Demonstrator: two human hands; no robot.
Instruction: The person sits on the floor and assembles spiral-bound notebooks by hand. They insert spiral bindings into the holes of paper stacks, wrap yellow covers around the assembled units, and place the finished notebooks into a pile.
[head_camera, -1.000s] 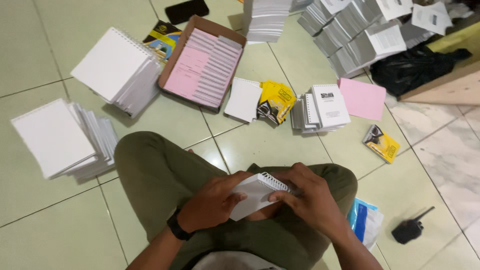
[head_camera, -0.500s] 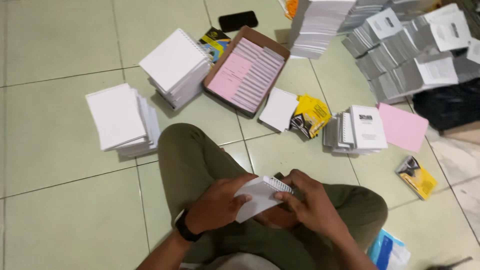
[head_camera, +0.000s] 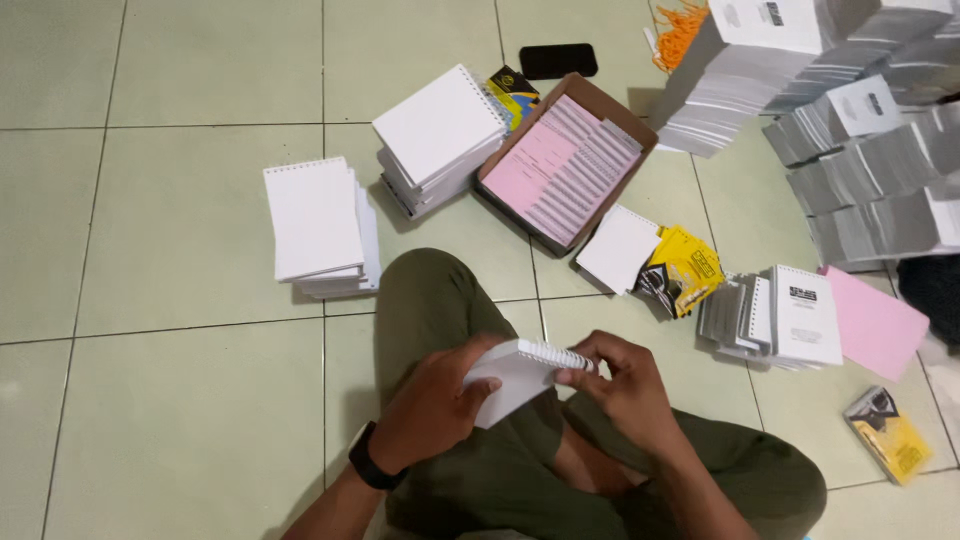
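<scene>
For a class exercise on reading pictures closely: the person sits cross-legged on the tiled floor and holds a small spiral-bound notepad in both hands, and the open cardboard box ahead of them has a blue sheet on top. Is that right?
Not quite. In the head view the sheet on top in the cardboard box is pink, not blue. The rest stands: left hand and right hand both hold the small spiral-bound notepad.

Grey booklet stacks (head_camera: 880, 170) cut off at right edge (pink sheet (head_camera: 878, 322) too); notepad (head_camera: 515, 378) underside hidden by left hand (head_camera: 432, 408)
</scene>
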